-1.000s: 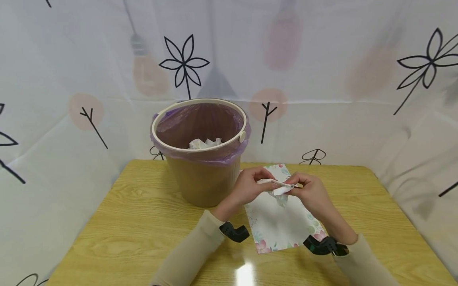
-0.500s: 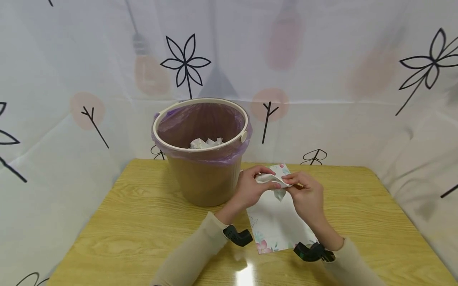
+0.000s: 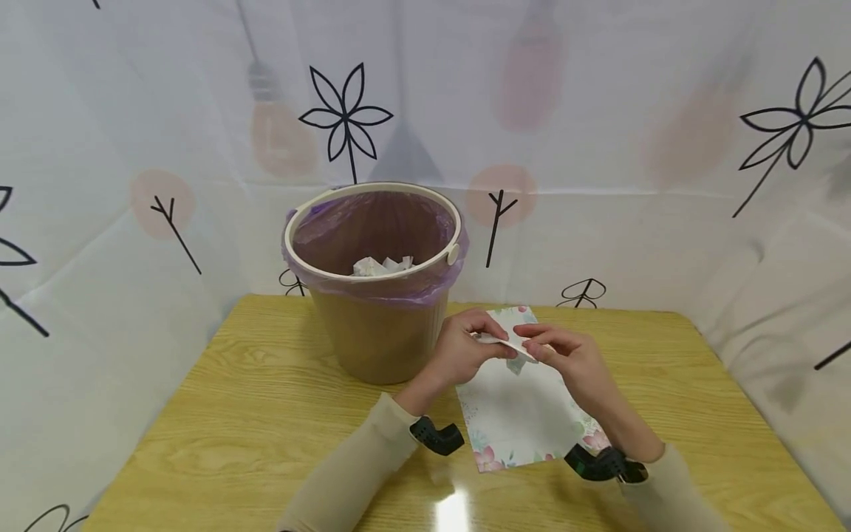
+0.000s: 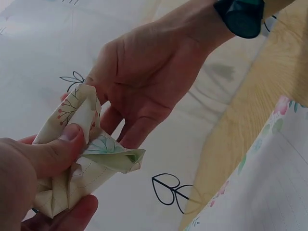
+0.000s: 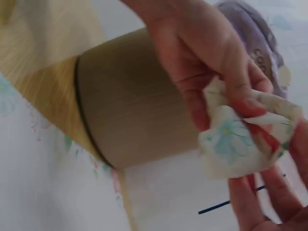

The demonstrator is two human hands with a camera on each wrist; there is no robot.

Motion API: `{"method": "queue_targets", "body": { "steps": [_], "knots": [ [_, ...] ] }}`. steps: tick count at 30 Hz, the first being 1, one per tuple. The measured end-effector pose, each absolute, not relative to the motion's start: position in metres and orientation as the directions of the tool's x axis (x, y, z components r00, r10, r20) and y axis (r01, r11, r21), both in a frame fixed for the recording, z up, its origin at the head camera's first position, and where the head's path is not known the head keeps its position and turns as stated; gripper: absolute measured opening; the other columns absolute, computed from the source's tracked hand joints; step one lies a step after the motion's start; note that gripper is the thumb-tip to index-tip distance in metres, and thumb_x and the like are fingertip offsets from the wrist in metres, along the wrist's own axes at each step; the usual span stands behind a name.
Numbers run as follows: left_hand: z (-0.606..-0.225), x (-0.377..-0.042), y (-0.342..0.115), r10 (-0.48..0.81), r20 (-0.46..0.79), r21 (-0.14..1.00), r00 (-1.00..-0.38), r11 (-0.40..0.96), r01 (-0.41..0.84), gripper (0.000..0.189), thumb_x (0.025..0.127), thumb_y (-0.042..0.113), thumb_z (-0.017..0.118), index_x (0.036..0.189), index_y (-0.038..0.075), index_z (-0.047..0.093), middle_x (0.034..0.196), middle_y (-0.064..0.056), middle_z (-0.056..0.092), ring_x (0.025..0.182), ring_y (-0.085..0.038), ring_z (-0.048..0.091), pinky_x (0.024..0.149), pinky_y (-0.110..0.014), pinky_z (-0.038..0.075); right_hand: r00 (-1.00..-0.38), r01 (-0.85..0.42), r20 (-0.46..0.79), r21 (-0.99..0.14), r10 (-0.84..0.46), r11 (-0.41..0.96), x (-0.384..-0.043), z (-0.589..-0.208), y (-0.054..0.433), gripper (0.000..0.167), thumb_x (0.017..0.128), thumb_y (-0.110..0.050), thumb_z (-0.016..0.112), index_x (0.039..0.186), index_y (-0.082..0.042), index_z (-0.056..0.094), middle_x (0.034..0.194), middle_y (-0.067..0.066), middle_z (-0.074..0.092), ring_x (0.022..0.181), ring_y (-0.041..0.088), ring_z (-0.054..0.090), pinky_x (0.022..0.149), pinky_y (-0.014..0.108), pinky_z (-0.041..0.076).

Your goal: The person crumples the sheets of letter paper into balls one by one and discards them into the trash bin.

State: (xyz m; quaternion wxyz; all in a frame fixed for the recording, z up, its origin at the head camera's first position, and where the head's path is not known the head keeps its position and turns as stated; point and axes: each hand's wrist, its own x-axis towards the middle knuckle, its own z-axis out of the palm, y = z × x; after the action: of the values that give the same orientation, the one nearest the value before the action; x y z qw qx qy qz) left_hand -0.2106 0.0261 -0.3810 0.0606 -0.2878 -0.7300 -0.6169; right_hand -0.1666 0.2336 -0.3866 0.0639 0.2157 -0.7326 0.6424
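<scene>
While left fingers pinch folded paper, right fingers touch its edge.

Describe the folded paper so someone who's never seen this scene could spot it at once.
In the head view, find the tan bin on the wooden table; a flat flowered sheet lies to its right. Above that sheet, the left grip pinches the folded paper, a small creased piece. Unlike the flat sheet and the crumpled paper inside the bin, it is held in the air.
</scene>
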Motion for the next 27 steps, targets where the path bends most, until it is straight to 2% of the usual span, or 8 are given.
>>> {"method": "queue_targets", "body": {
  "steps": [2,5,9,15,19,22,25,27],
  "knots": [
    [-0.380,-0.210,0.027,0.349,0.478,0.842,-0.806,0.080,0.534,0.014,0.073,0.005,0.088,0.078,0.007,0.075,0.081,0.005,0.068,0.084,-0.006,0.062,0.079,-0.027,0.053,-0.927,-0.305,0.264,-0.944,-0.266,0.126,-0.167,-0.382,0.236,0.018,0.098,-0.006,0.063,0.108,0.008,0.066,0.119,0.006,0.067,0.108,0.013,0.062,0.083,0.024,0.052],
    [-0.380,-0.209,0.027,0.343,0.511,0.820,-0.788,0.078,0.566,0.014,0.072,0.002,0.088,0.078,0.007,0.076,0.082,0.004,0.069,0.085,-0.006,0.063,0.081,-0.026,0.052,-0.934,-0.174,0.120,-0.976,-0.338,0.133,-0.168,-0.379,0.239,0.037,0.099,-0.009,0.062,0.127,0.014,0.055,0.119,0.009,0.064,0.105,0.015,0.063,0.087,0.026,0.053],
    [-0.382,-0.208,0.029,0.325,0.533,0.807,-0.781,0.083,0.585,0.015,0.071,0.003,0.089,0.080,0.008,0.077,0.084,0.004,0.071,0.087,-0.006,0.064,0.082,-0.025,0.052,-0.928,-0.096,0.043,-0.988,-0.369,0.125,-0.166,-0.379,0.239,0.044,0.101,-0.009,0.059,0.133,0.018,0.046,0.115,0.008,0.063,0.102,0.016,0.064,0.090,0.026,0.052],
    [-0.383,-0.206,0.034,0.253,0.534,0.817,-0.807,0.093,0.569,0.015,0.073,0.005,0.088,0.084,0.008,0.078,0.088,0.003,0.074,0.087,-0.006,0.066,0.076,-0.024,0.053,-0.959,-0.103,0.068,-0.988,-0.274,0.116,-0.165,-0.383,0.231,0.036,0.101,-0.010,0.059,0.121,0.018,0.052,0.098,0.008,0.061,0.091,0.016,0.063,0.085,0.026,0.054],
    [-0.382,-0.205,0.037,0.227,0.523,0.828,-0.821,0.092,0.553,0.016,0.074,0.005,0.087,0.087,0.008,0.078,0.094,0.002,0.075,0.091,-0.006,0.066,0.078,-0.024,0.053,-0.973,-0.120,0.093,-0.986,-0.213,0.117,-0.164,-0.384,0.225,0.023,0.101,-0.011,0.060,0.106,0.011,0.056,0.095,0.009,0.057,0.088,0.016,0.060,0.084,0.027,0.054],
    [-0.382,-0.205,0.035,0.259,0.502,0.843,-0.826,0.069,0.534,0.015,0.080,0.005,0.084,0.093,0.008,0.077,0.100,0.000,0.074,0.091,-0.008,0.066,0.074,-0.024,0.054,-0.978,-0.142,0.118,-0.981,-0.174,0.131,-0.163,-0.385,0.222,0.021,0.100,-0.012,0.061,0.100,0.008,0.055,0.096,0.009,0.057,0.088,0.016,0.059,0.083,0.028,0.055],
    [-0.379,-0.207,0.029,0.345,0.437,0.895,-0.831,-0.076,0.440,0.019,0.090,0.003,0.072,0.110,0.004,0.071,0.112,-0.008,0.072,0.095,-0.014,0.066,0.078,-0.028,0.057,-0.974,-0.174,0.155,-0.979,-0.165,0.106,-0.163,-0.385,0.222,0.019,0.100,-0.015,0.061,0.098,0.003,0.056,0.096,0.005,0.059,0.087,0.015,0.061,0.081,0.026,0.055],
    [-0.378,-0.208,0.024,0.416,0.387,0.922,-0.823,-0.200,0.332,0.024,0.099,0.003,0.060,0.122,-0.002,0.063,0.119,-0.014,0.067,0.098,-0.016,0.066,0.083,-0.033,0.057,-0.960,-0.211,0.202,-0.977,-0.192,0.027,-0.163,-0.384,0.225,0.013,0.100,-0.014,0.059,0.097,-0.001,0.057,0.096,0.003,0.061,0.088,0.014,0.063,0.081,0.026,0.056]
  ]
}}
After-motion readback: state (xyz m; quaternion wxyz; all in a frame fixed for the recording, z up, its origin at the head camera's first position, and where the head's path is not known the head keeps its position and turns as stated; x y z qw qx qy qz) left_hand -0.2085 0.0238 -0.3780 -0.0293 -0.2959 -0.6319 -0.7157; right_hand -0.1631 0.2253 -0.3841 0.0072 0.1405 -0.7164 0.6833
